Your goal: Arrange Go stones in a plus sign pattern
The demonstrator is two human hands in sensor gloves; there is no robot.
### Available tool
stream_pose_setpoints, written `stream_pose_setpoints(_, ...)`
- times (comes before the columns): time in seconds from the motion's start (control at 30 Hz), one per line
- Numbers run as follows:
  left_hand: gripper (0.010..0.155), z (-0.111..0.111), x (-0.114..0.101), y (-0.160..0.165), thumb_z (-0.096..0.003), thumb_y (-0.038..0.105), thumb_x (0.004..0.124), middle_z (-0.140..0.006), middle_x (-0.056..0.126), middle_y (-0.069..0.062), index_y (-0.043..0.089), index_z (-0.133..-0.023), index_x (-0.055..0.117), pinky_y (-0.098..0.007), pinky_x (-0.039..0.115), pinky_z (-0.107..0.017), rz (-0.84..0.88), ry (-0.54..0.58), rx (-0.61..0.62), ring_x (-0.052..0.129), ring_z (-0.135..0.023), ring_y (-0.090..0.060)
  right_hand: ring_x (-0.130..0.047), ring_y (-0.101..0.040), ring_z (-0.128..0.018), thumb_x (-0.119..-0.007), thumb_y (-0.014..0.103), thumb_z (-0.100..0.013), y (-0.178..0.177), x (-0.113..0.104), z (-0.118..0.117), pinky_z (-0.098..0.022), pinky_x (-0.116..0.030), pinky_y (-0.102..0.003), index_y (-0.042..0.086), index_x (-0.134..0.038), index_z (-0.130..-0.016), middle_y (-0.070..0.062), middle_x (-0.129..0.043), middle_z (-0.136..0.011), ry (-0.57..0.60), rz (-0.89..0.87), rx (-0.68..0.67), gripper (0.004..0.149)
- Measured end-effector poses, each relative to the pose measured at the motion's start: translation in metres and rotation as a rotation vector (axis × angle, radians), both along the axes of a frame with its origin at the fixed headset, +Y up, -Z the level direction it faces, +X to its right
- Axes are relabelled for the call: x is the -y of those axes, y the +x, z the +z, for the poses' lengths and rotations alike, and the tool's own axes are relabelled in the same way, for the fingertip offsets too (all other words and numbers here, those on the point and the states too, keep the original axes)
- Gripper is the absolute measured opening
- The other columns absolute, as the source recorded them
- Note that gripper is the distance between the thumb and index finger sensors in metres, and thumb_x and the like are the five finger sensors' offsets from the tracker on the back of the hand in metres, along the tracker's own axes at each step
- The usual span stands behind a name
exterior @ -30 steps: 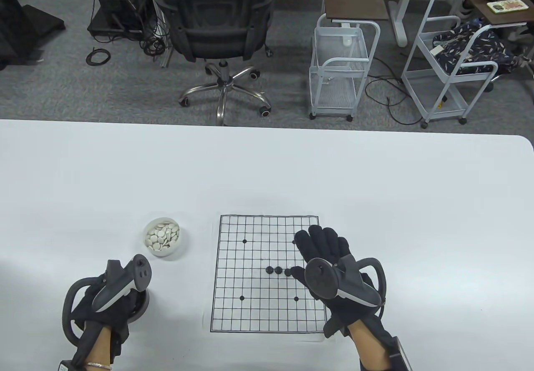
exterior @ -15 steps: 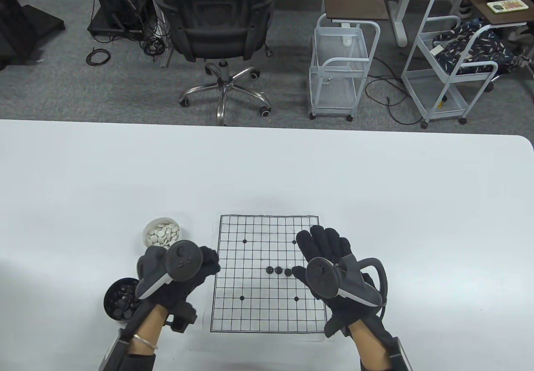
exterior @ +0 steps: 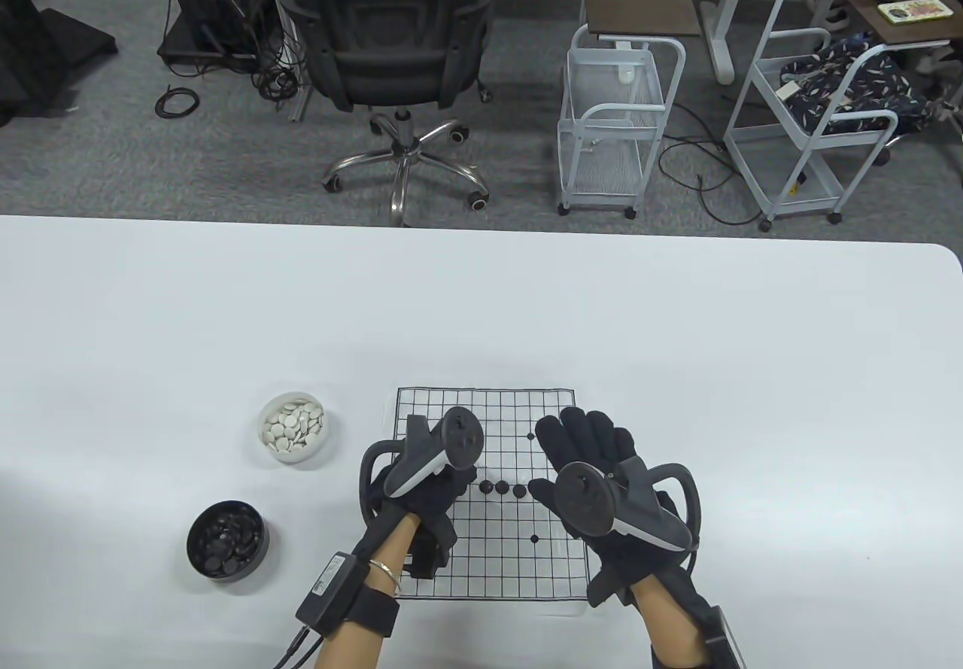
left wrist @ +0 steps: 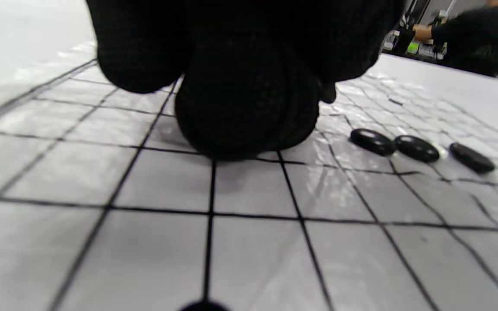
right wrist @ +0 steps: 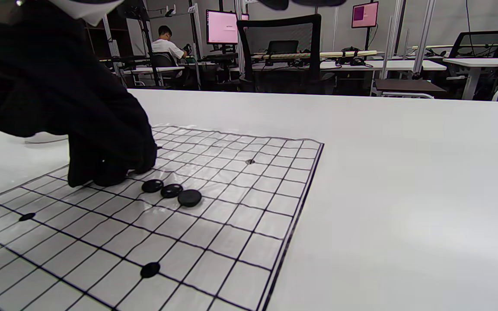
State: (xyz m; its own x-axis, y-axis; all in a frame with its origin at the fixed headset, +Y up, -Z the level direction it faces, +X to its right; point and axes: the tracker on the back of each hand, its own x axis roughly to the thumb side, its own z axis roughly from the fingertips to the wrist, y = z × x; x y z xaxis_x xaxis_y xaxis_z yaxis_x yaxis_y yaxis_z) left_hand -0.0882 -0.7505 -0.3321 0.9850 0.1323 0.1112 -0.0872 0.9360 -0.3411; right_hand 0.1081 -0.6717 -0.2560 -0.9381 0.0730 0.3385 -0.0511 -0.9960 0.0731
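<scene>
Black knit gloves, grey-and-white trackers, silver bracelet on bare left wrist [exterior: 384, 570], black forearm box

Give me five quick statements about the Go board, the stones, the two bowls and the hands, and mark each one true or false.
1. Three black Go stones lie in a row on the printed grid board. True.
2. The white bowl of white stones sits on the board. False: it stands on the white table, left of the board.
3. The left hand is over the board, its fingers down beside the row. True.
4. The round black bowl of black stones is farther from the person than the white bowl. False: it is nearer the table's front edge.
5. The right hand rests on the black bowl. False: it is spread at the board's right side.
</scene>
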Motion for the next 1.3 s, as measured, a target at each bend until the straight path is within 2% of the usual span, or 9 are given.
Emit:
stream_pose_setpoints(0.17, 0.041, 0.002, 0.005, 0.011, -0.0457, 0.046, 0.073, -0.051, 0.103, 0.009, 0.025, -0.078, 0.087, -0.03, 0.087, -0.046, -0.118, 0.056, -0.011, 0.1, -0.032, 0.002, -0.039, -0.051, -0.109, -0.049, 0.055, -0.058, -0.001, 0.0, 0.0, -0.076, -0.039, -0.058, 0.017, -0.03, -0.117, -0.022, -0.038, -0.12, 0.006, -0.002, -0.009, 0.073)
stream_pose_setpoints(0.33, 0.041, 0.003, 0.006, 0.017, -0.0466, 0.046, 0.072, -0.05, 0.102, 0.01, 0.025, -0.078, 0.086, -0.031, 0.087, -0.047, -0.159, 0.053, -0.015, 0.1, -0.032, 0.001, -0.04, -0.051, -0.109, -0.05, 0.055, -0.058, 0.0, 0.0, 0.0, -0.076, -0.039, -0.058, 0.017, -0.031, -0.117, -0.022, -0.038, -0.12, 0.005, -0.004, -0.007, 0.073)
stream_pose_setpoints(0.9, 0.045, 0.004, 0.003, 0.015, -0.0475, 0.049, 0.068, -0.056, 0.1, 0.01, 0.025, -0.082, 0.083, -0.033, 0.085, -0.05, -0.179, 0.02, 0.024, 0.099, -0.037, 0.0, -0.04, -0.051, -0.109, -0.05, 0.055, -0.058, 0.001, 0.001, 0.0, -0.076, -0.039, -0.058, 0.017, -0.031, -0.117, -0.022, -0.038, -0.12, -0.003, 0.006, -0.001, 0.073)
stream_pose_setpoints(1.1, 0.048, 0.017, -0.023, -0.002, -0.0473, 0.05, 0.067, -0.067, 0.103, 0.008, 0.026, -0.086, 0.082, -0.035, 0.085, -0.054, -0.228, 0.144, 0.125, 0.104, -0.048, -0.003, -0.04, -0.051, -0.109, -0.05, 0.055, -0.058, 0.001, 0.001, 0.0, -0.076, -0.039, -0.058, 0.017, -0.031, -0.117, -0.022, -0.038, -0.12, -0.004, 0.004, -0.004, 0.073)
stream_pose_setpoints(1.2, 0.05, 0.034, -0.044, -0.024, -0.0473, 0.052, 0.066, -0.071, 0.103, 0.008, 0.026, -0.088, 0.081, -0.037, 0.084, -0.057, -0.258, 0.219, 0.156, 0.104, -0.052, -0.004, -0.04, -0.051, -0.109, -0.05, 0.055, -0.058, 0.001, 0.001, 0.0, -0.076, -0.039, -0.058, 0.017, -0.031, -0.117, -0.022, -0.038, -0.12, -0.004, 0.001, -0.002, 0.073)
stream_pose_setpoints(1.3, 0.052, 0.053, -0.061, -0.057, -0.0468, 0.054, 0.066, -0.074, 0.102, 0.007, 0.027, -0.09, 0.08, -0.037, 0.083, -0.059, -0.352, 0.298, 0.135, 0.105, -0.055, -0.005, -0.04, -0.051, -0.109, -0.05, 0.054, -0.058, 0.001, 0.001, 0.0, -0.076, -0.039, -0.058, 0.017, -0.031, -0.117, -0.022, -0.038, -0.12, -0.003, 0.005, 0.0, 0.073)
